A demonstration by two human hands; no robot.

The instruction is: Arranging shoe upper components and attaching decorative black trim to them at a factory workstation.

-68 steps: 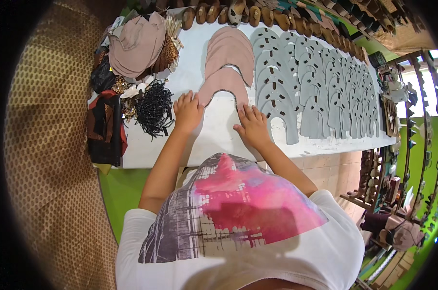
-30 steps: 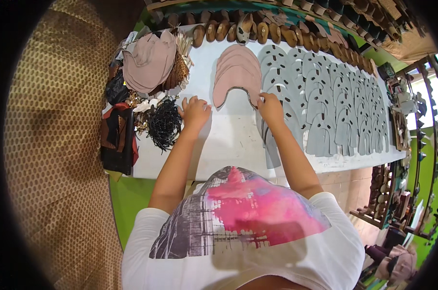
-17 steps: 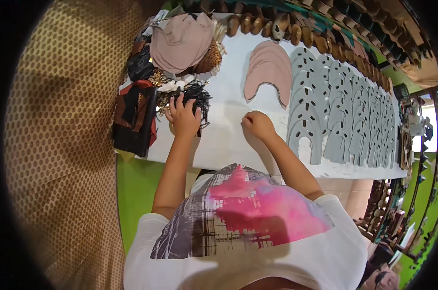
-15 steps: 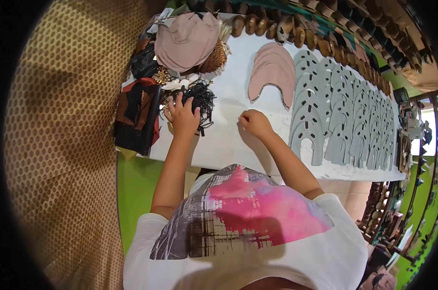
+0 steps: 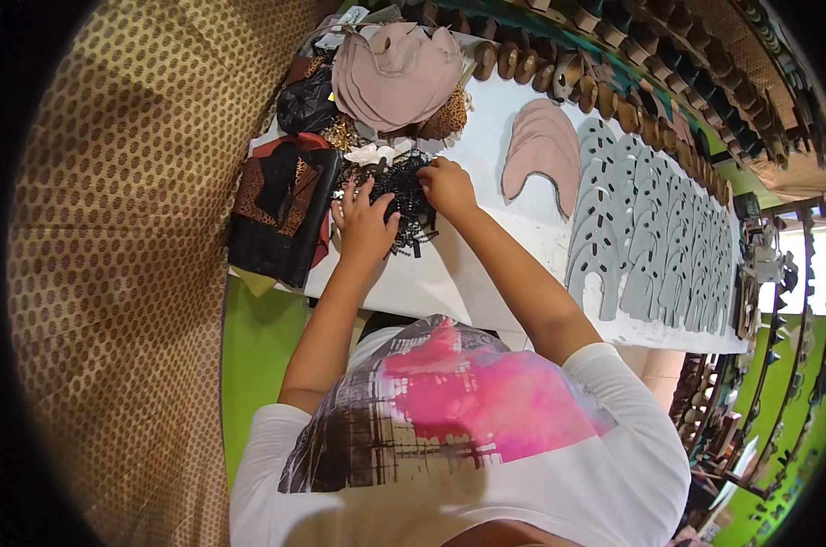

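Note:
A tangled heap of small black strips with buckle-like ends (image 5: pixel 411 205) lies on the white table in front of me. My left hand (image 5: pixel 365 226) rests on the heap's left side, fingers spread and open. At the heap's right edge is my right hand (image 5: pixel 449 191), its fingers pressed together; what they pinch, if anything, is hidden. White pieces (image 5: pixel 372 153) and gold-coloured bits (image 5: pixel 340 134) lie just beyond the black strips. Behind them, loose pink upper-shaped pieces (image 5: pixel 390 91) are piled over leopard-print material (image 5: pixel 451 114).
A neat stack of pink U-shaped pieces (image 5: pixel 545 141) lies right of centre. Overlapping rows of grey cut pieces with dark slots (image 5: pixel 600 232) cover the table's right. Brown shoe lasts (image 5: pixel 527 66) line the far edge. A black folded piece (image 5: pixel 276 242) lies left, beside a patterned curtain (image 5: pixel 139 228).
My right hand has moved left and away from me, from bare table to the black strips. My left hand stays on the heap. The view has shifted slightly.

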